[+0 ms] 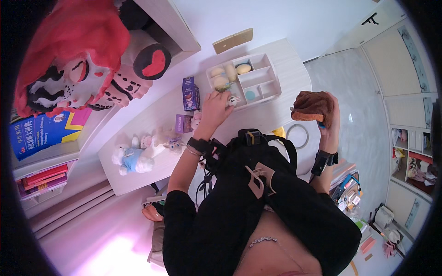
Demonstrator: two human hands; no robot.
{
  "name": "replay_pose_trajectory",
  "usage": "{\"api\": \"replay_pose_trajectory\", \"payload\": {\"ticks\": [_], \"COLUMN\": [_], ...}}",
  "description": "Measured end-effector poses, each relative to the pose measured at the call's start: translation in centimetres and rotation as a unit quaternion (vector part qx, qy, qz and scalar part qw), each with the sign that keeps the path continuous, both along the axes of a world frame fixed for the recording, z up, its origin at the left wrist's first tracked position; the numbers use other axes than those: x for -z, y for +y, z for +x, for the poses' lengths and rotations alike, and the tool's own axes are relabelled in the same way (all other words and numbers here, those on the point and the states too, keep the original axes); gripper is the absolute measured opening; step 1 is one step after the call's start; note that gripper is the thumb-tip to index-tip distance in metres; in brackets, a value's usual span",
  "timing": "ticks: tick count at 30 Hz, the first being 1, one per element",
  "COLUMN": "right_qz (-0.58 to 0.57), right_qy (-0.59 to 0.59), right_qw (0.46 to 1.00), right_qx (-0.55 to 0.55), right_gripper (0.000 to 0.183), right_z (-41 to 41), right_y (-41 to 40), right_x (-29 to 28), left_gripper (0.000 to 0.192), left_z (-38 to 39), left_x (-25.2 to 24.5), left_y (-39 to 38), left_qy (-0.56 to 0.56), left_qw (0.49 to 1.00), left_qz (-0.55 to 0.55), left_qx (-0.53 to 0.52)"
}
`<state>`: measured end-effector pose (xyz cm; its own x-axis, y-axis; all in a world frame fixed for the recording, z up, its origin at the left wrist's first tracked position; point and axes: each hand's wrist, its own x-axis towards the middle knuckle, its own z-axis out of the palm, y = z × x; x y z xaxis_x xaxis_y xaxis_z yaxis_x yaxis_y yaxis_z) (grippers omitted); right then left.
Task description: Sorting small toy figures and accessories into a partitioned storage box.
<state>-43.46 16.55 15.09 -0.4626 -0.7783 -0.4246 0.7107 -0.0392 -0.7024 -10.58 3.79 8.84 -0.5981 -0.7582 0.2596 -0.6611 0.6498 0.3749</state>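
My left hand [218,109] reaches over the near left corner of a white divided organizer box [272,98]. Its thumb and fingers are around a small white rabbit-faced item [233,100]; the rest of that item is hidden. Inside the box are pale yellow rounded items [243,68], a yellowish cylinder [230,73] and a round teal item [250,95]. Off to the right, beyond the table edge, my right hand [332,119] grips a brown plush cloth item [310,106] with an orange-brown border. A bit of blue shows beneath it by the palm.
Left of the box stand a purple printed carton [191,95] and a smaller purple box [183,123]. Plush toys, including a white one in blue [133,158], lie along the pale table [121,184]. A painted red figure [86,58] and bookshelf [51,151] rise at left.
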Motion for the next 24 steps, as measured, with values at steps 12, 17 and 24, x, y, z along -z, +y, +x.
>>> {"api": "replay_pose_trajectory", "payload": {"ticks": [12, 17, 24], "right_qz": [-0.031, -0.11, -0.374], "right_qy": [0.021, 0.369, 0.693], "right_qw": [0.999, 0.923, 0.571], "right_qx": [0.03, 0.005, -0.23], "right_gripper": [0.027, 0.014, 0.034], "right_z": [3.6, 7.6, 14.9], "right_y": [-1.0, -2.5, -4.6], "right_x": [-1.8, -4.3, -8.1], "left_gripper": [0.037, 0.043, 0.05], "left_z": [0.0, -0.3, -0.6], "left_x": [-2.6, -8.0, -15.1], "left_y": [0.2, 2.5, 5.5], "left_qy": [0.023, 0.122, 0.178], "left_qw": [0.999, 0.986, 0.973], "left_qz": [-0.029, 0.094, 0.119], "left_qx": [-0.031, -0.069, -0.088]}}
